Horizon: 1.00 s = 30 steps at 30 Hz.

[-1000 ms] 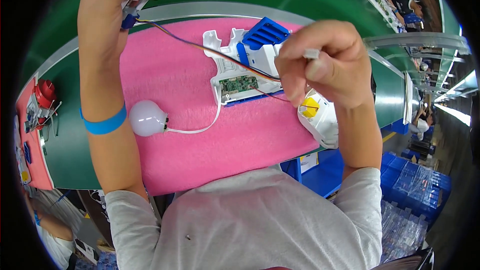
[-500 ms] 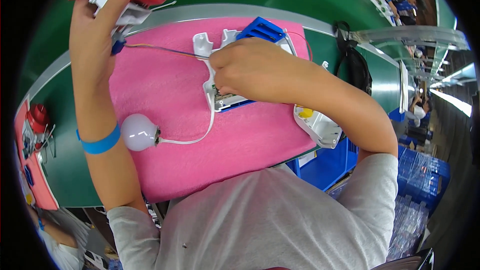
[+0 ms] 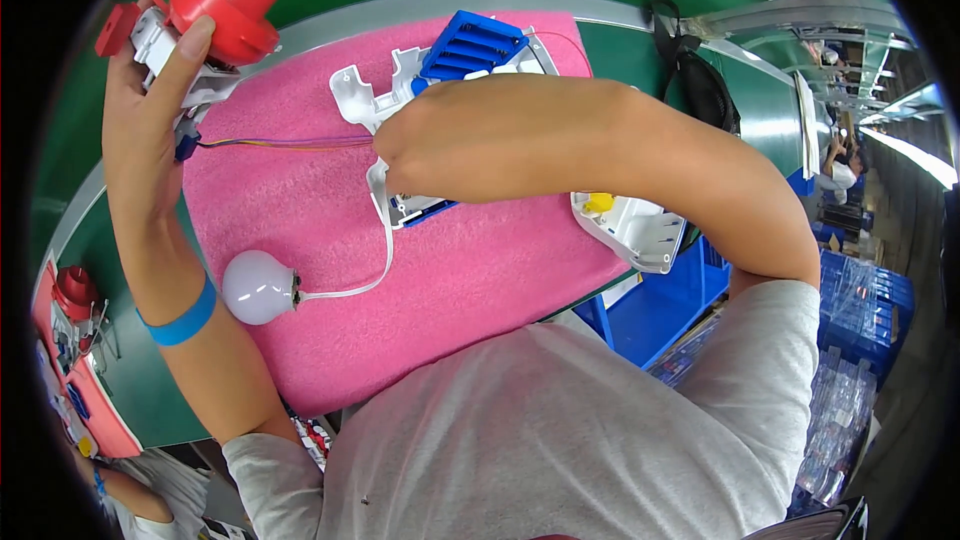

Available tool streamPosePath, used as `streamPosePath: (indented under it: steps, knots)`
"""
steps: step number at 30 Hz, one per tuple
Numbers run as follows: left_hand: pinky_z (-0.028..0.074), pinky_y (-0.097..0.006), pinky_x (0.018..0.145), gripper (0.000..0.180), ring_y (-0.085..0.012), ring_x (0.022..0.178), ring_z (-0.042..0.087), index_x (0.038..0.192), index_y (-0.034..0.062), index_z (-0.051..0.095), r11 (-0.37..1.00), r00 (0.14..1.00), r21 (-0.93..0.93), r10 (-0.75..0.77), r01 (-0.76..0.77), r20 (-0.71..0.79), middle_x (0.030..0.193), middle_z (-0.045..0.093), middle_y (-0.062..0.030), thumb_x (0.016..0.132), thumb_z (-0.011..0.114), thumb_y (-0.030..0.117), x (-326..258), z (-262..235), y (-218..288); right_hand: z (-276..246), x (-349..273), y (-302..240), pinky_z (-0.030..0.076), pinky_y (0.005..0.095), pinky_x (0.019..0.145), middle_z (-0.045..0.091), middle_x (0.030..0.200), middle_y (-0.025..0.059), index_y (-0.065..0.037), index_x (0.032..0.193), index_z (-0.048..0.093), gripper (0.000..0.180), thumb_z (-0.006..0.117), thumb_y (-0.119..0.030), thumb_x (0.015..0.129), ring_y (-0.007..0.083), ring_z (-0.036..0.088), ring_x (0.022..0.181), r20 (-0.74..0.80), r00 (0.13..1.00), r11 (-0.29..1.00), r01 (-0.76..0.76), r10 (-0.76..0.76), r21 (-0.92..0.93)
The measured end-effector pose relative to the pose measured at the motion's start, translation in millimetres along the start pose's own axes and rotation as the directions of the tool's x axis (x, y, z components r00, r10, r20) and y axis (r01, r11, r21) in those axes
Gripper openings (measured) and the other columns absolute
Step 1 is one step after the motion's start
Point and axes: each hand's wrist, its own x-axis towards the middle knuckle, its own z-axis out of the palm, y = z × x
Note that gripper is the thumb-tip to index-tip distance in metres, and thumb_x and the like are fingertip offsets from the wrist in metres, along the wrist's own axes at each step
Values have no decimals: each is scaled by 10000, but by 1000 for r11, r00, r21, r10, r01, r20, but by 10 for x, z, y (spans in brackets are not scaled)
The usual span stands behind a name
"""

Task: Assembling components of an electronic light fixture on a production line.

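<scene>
My left hand [image 3: 145, 140], at the upper left, grips a red and white plastic assembly [image 3: 222, 20] with round red collars. A bundle of thin coloured wires [image 3: 290, 142] runs from a blue connector beside my left palm to my right hand [image 3: 425, 145], which is curled closed around the wires' other end. That hand is over an open white plastic housing [image 3: 352, 98] and hides much of it; its fingertips are out of sight. A blue slotted battery holder [image 3: 470, 48] leans on the housing's far side. From the housing, a white cord [image 3: 387, 240] leads to a white round bulb [image 3: 260, 287].
Under the work lies a pink cloth mat [image 3: 480, 270] on a green table. A white shell with a yellow part [image 3: 635, 230] rests at its right edge, above a blue bin [image 3: 650, 320]. Another red part [image 3: 75, 290] sits far left. A black strap [image 3: 695, 80] hangs at right.
My left hand has moved left and down with the red and white assembly. My right hand has shifted left, and the wires between my hands look straighter.
</scene>
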Motion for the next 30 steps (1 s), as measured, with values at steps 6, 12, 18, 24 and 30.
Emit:
streamPosePath:
  steps: [6, 12, 18, 24, 30]
  knots:
    - [466, -278, 841, 644, -164, 937, 613, 1250, -17, 476, 999, 999, 15, -44, 44, -4, 1065, 606, -112, 786, 744, 341, 20, -11, -62, 28, -20, 73, 500, 365, 732, 583, 789, 112, -1, 777, 653, 107, 617, -100, 754, 253, 618, 817, -205, 979, 979, 57, -16, 194]
    - [471, -296, 871, 678, -178, 979, 601, 1315, 4, 436, 998, 1000, -59, -11, 11, 2, 1119, 582, -127, 791, 745, 303, 37, 17, -149, 241, 39, 63, 517, 392, 673, 626, 785, 147, -10, 703, 664, 97, 625, -89, 741, 302, 642, 785, -336, 941, 997, 31, -52, -67]
    - [477, -313, 883, 760, -210, 1017, 588, 1373, 16, 377, 984, 986, -97, 156, -149, 66, 1152, 562, -143, 754, 765, 226, 19, 116, -298, 345, 18, 20, 496, 400, 681, 610, 753, 124, -44, 691, 679, 112, 631, -132, 739, 263, 643, 782, -285, 958, 994, -2, -29, -108]
    - [492, -319, 867, 789, -220, 1015, 592, 1365, 3, 376, 965, 981, -177, 193, -192, -11, 1133, 571, -147, 724, 781, 220, -40, 194, -341, 400, 67, -18, 453, 334, 767, 560, 765, 65, -30, 632, 645, 113, 622, -109, 709, 201, 573, 793, -263, 965, 997, -30, 10, -72]
    - [490, -323, 886, 805, -216, 1037, 584, 1362, 2, 366, 977, 984, -117, 180, -180, -17, 1166, 552, -138, 717, 800, 209, -14, 127, -428, 361, 114, -55, 444, 334, 784, 556, 753, 68, -19, 651, 642, 120, 609, -114, 716, 204, 568, 806, -229, 973, 997, -32, 16, -70]
